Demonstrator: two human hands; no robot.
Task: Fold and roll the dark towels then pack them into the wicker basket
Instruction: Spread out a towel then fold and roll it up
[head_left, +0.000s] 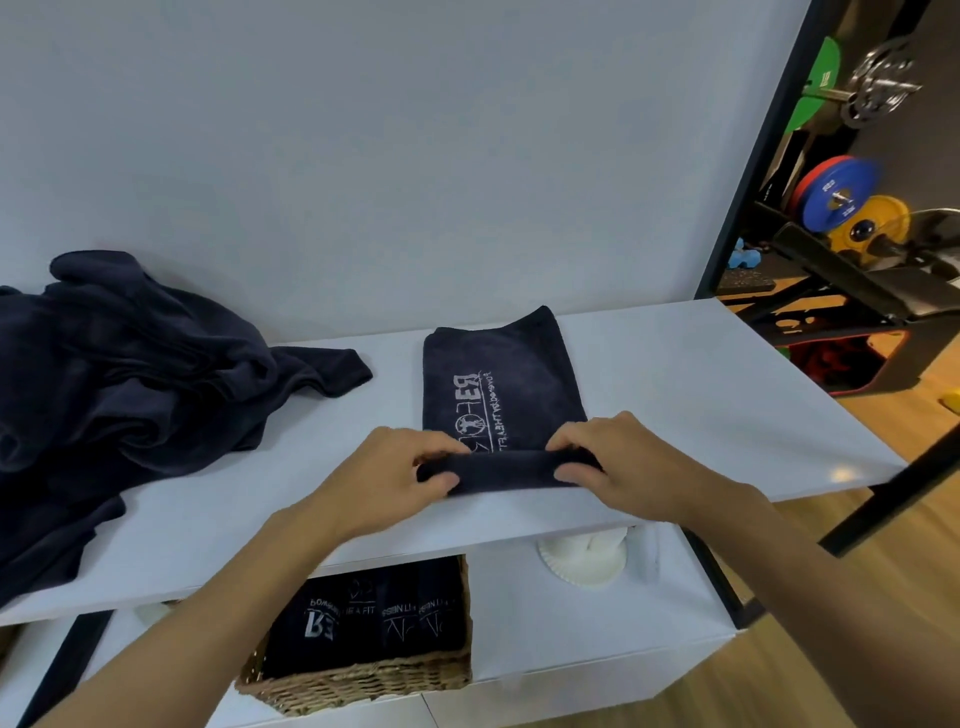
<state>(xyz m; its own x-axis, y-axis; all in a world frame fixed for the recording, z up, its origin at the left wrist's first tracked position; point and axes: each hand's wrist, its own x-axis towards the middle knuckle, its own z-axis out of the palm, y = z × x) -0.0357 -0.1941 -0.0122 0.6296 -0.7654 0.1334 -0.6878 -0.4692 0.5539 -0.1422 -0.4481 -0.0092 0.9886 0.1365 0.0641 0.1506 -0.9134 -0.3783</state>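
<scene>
Here, at nine o'clock from the middle of the view, a heap of unfolded dark towels (130, 374) sprawls over the left end of the white shelf top (701, 389), one corner trailing toward the centre; these, I judge, are waiting their turn. At seven o'clock, on the lower level under the shelf top, the wicker basket (363, 680) holds a row of rolled towels (363, 618) set side by side with their pale printing upward, so part of the packing is done. Just above it, the left hand (400, 467) grips the left end of the roll (509, 470), thumb on the near side and fingers curled over the top. The folded towel (498, 384) itself lies flat at the centre of the shelf top, a long strip running from six toward twelve o'clock, logo face up, with its near end turned into that short, tight roll close to the shelf's front edge. The right hand (623, 462) clasps the roll's right end the same way, fingers bent over it and thumb pressed on the near face. The step in hand is the rolling, and it looks barely begun: most of the strip is flat. The next move calls for both hands to push the roll evenly toward twelve o'clock, edges in line so it does not cone, then to carry it down to the basket. Far off at two o'clock, coloured weight plates (836, 192) sit on a rack.
</scene>
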